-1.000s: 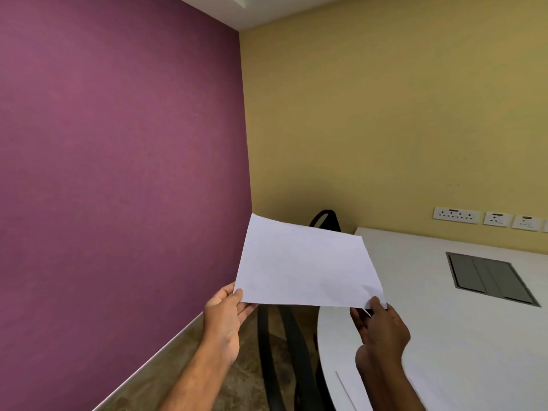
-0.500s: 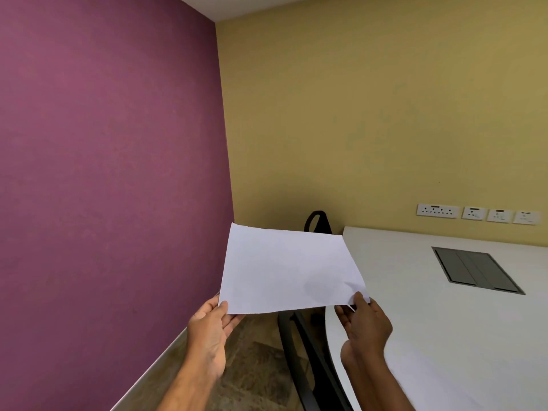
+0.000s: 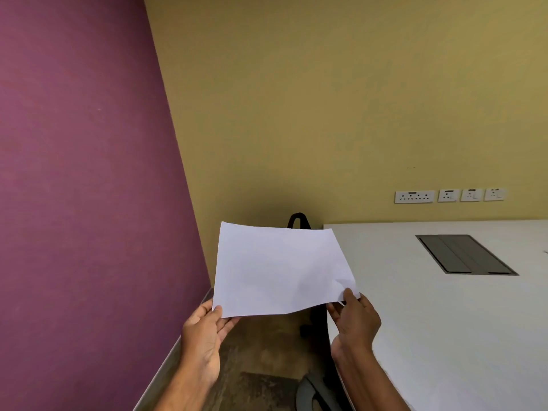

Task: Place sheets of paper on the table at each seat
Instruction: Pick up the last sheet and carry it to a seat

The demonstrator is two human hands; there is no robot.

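A blank white sheet of paper (image 3: 278, 268) hangs in the air in front of me, held by both hands just left of the white table (image 3: 444, 321). My left hand (image 3: 204, 336) pinches its near left corner between thumb and fingers. My right hand (image 3: 354, 318) pinches the near right corner, which is slightly creased. The sheet's right edge overlaps the table's left edge in view. The sheet hides most of a black chair (image 3: 298, 221) behind it.
A dark grey cable hatch (image 3: 465, 255) is set into the tabletop. White wall sockets (image 3: 449, 196) line the yellow wall above the table. A purple wall closes the left side. Part of another chair (image 3: 314, 390) shows below, beside the table edge, over a brown floor.
The view has turned and tilted, so the table and sockets sit more to the right. Both hands still hold the sheet, which has shifted slightly toward the table.
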